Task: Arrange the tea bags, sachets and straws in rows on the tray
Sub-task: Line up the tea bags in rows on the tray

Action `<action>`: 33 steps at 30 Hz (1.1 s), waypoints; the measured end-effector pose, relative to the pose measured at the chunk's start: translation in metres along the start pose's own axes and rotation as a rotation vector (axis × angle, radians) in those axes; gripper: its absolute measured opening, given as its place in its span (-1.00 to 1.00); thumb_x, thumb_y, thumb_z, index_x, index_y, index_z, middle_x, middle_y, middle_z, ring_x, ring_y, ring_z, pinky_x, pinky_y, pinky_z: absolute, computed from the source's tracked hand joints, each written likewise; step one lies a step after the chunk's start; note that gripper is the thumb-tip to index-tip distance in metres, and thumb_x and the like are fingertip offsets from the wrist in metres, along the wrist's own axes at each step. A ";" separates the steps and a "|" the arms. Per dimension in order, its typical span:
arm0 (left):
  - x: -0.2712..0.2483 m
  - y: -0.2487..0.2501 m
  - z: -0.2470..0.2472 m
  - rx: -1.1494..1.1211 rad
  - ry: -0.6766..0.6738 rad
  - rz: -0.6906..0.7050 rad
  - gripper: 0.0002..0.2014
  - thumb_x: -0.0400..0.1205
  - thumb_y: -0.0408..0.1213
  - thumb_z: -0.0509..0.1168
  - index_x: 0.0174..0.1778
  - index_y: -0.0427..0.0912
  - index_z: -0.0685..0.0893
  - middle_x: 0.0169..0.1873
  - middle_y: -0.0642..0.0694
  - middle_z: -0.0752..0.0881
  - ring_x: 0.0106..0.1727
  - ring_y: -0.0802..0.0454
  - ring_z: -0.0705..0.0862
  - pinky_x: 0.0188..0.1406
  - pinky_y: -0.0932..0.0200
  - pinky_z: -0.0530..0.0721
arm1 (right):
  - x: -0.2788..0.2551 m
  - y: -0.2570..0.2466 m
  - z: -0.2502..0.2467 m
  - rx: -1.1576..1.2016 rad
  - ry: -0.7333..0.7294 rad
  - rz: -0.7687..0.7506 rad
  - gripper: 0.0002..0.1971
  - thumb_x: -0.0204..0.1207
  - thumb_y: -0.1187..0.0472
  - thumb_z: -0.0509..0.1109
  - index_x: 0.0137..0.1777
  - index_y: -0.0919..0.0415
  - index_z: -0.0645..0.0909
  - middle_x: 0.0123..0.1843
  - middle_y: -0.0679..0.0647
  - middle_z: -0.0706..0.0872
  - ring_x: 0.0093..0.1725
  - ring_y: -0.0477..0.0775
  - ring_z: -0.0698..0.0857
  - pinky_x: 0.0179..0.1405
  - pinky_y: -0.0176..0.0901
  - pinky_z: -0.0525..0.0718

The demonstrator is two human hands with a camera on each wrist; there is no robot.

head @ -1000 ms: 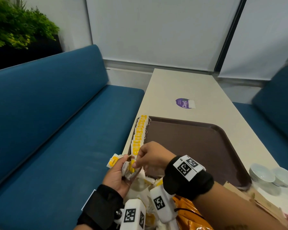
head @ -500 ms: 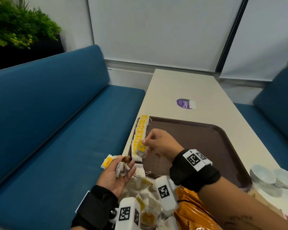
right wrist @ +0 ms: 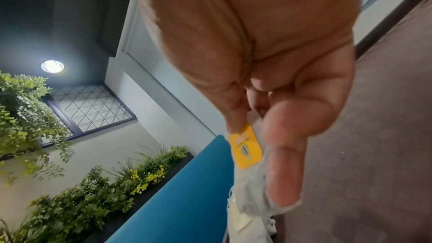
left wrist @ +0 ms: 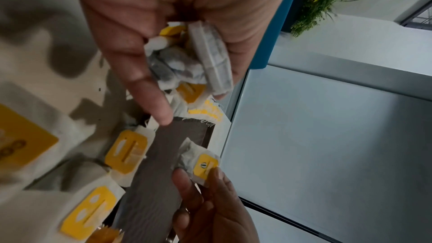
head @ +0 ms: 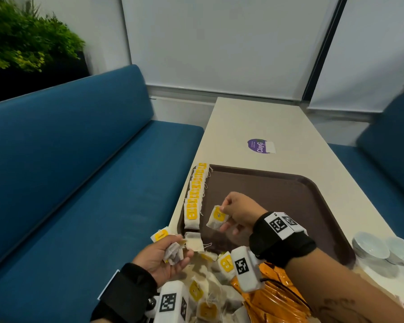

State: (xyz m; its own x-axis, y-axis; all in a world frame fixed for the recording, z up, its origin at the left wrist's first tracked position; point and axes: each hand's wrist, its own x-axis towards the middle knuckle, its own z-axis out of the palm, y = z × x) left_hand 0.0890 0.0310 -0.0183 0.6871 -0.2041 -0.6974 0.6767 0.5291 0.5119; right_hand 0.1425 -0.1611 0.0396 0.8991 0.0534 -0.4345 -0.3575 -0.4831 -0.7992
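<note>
A brown tray [head: 278, 194] lies on the cream table, with a row of yellow-tagged tea bags [head: 195, 194] along its left edge. My right hand [head: 237, 212] pinches one tea bag [head: 217, 217] by its top and holds it just above the tray, right of the row's near end; the same bag [right wrist: 245, 150] shows under my thumb in the right wrist view. My left hand [head: 163, 257] grips a small bunch of tea bags [left wrist: 187, 62] at the tray's near left corner. A loose pile of tea bags [head: 208, 297] lies below my hands.
An orange foil packet [head: 273, 297] lies by the pile at the near edge. Two stacked white bowls [head: 380, 248] stand right of the tray. A purple sticker [head: 259, 146] sits on the table beyond it. Blue benches flank the table.
My right hand pulled one tea bag away from the bunch in my left hand and carried it forward and right, over the tray beside the row. The left hand stayed put.
</note>
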 end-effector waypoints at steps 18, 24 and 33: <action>0.023 0.018 0.018 -0.223 -0.044 0.215 -0.87 0.63 -0.35 0.24 -0.04 -0.37 0.58 -0.10 -0.35 0.69 -0.45 -0.05 0.78 -0.61 0.26 0.70 | 0.020 -0.014 0.031 -0.433 -0.207 -0.016 -0.86 0.65 0.24 0.28 -0.17 0.16 0.46 -0.13 0.17 0.69 -0.28 0.13 0.75 -0.39 -0.15 0.63; 0.018 0.015 0.005 -0.216 -0.026 0.256 -0.86 0.63 -0.33 0.25 -0.13 -0.36 0.60 -0.11 -0.33 0.70 -0.44 -0.01 0.77 -0.56 0.28 0.71 | 0.046 -0.016 0.050 -0.464 -0.102 -0.035 -0.72 0.58 0.30 0.28 -0.37 0.11 0.40 -0.35 0.06 0.60 -0.47 -0.03 0.65 -0.68 -0.34 0.58; 0.013 0.015 -0.006 -0.225 -0.024 0.270 -0.88 0.63 -0.32 0.25 -0.06 -0.32 0.59 -0.12 -0.31 0.72 -0.43 0.00 0.77 -0.58 0.26 0.70 | 0.044 -0.013 0.053 -0.429 0.008 -0.022 -0.51 0.35 0.30 0.58 0.16 0.24 0.38 0.10 0.18 0.62 0.10 0.24 0.71 0.05 0.09 0.73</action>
State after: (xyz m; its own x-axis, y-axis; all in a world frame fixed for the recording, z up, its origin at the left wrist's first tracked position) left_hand 0.1067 0.0414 -0.0228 0.8410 -0.0496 -0.5387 0.3963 0.7343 0.5511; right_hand 0.1737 -0.1068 0.0086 0.9079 0.0615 -0.4146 -0.2024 -0.8018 -0.5622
